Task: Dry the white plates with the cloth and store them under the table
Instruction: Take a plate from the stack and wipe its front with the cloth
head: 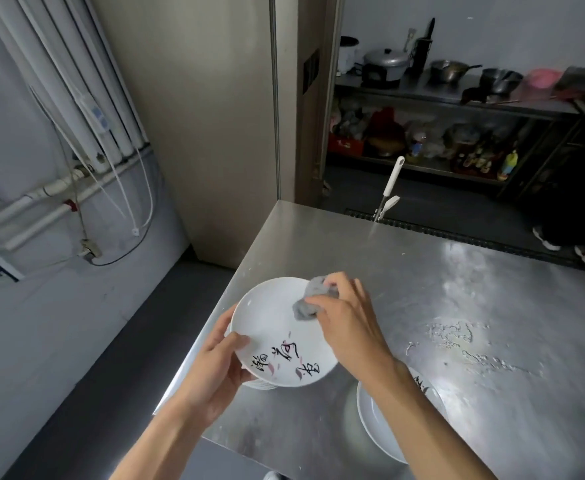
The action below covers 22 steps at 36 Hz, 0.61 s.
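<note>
The left hand grips the white plate at its left rim: the thumb lies on the upper face, the other fingers are curled under it & mostly hidden. The plate is held above the near-left corner of the steel table, its face turned up toward the camera, w/ black brush characters & some pink marks on its near part. The right hand holds a grey cloth, bunched up betw. the thumb and the curled fingers, and presses it on the far-right part of the plate's face, close to the rim. Under the near rim of this plate the edges of more plates show; I cannot tell if they are held too or lie on the table corner. A second plate, also white w/ black characters, lies on the table near the front edge, partly covered by the right forearm. The table top to the right of the hands has whitish spots. Behind the far edge a white-handled tool stands up, & a floor drain grate runs along. At the back a metal shelf carries pots; at left, white pipes run along the wall.
</note>
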Each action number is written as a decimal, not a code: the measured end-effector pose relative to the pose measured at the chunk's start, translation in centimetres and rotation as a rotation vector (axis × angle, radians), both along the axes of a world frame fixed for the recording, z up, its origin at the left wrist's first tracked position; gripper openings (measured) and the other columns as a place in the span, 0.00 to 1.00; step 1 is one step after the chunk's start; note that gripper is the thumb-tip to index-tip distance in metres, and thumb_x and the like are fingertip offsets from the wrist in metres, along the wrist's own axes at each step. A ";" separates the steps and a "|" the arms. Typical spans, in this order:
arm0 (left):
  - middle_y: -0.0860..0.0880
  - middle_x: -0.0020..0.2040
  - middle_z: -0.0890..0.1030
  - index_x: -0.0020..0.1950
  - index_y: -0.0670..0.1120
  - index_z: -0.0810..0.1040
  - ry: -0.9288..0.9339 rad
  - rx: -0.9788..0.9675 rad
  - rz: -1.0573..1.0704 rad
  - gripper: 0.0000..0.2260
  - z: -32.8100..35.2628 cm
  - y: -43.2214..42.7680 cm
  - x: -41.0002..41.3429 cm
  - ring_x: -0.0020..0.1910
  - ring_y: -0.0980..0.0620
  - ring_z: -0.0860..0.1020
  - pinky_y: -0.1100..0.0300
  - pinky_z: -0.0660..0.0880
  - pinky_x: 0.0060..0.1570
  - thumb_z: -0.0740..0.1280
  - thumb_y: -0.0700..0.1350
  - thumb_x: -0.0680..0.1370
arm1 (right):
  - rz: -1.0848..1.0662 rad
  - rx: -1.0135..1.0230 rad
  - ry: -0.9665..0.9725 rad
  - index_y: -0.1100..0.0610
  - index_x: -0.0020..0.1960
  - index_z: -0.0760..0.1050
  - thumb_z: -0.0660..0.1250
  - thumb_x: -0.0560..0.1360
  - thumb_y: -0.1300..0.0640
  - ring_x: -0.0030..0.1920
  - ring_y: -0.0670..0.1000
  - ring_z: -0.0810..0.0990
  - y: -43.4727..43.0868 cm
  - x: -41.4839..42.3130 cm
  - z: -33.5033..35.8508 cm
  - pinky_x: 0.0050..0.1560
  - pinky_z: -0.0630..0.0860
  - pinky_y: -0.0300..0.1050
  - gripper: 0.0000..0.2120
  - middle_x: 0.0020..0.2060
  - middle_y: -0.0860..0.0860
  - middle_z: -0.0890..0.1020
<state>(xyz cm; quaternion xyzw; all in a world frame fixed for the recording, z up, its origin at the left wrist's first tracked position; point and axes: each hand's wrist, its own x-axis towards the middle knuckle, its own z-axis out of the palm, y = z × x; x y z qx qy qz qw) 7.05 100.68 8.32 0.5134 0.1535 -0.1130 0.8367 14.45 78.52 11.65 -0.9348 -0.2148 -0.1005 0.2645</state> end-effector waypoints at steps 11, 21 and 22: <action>0.48 0.53 0.87 0.67 0.61 0.79 -0.007 0.031 0.187 0.29 -1.2 -0.7 -0.9 0.49 0.41 0.87 0.41 0.84 0.42 0.58 0.29 0.81 | 0.006 -0.001 0.329 0.53 0.55 0.82 0.65 0.78 0.59 0.51 0.52 0.75 0.2 -0.3 -0.3 0.51 0.73 0.40 0.09 0.51 0.47 0.74; 0.41 0.61 0.85 0.71 0.61 0.75 -0.047 0.019 0.221 0.30 -0.5 -2.7 -1.5 0.56 0.37 0.85 0.43 0.84 0.47 0.58 0.29 0.81 | 0.054 0.026 0.325 0.46 0.58 0.81 0.65 0.78 0.59 0.48 0.54 0.79 3.8 -2.4 -0.8 0.52 0.76 0.44 0.13 0.48 0.47 0.71; 0.40 0.61 0.85 0.71 0.59 0.76 -0.054 0.031 0.208 0.29 -0.3 -2.9 -1.5 0.55 0.39 0.86 0.44 0.84 0.47 0.59 0.29 0.81 | 0.092 0.053 0.313 0.44 0.60 0.78 0.65 0.78 0.58 0.48 0.53 0.79 4.5 -3.0 -0.8 0.51 0.75 0.41 0.14 0.47 0.45 0.69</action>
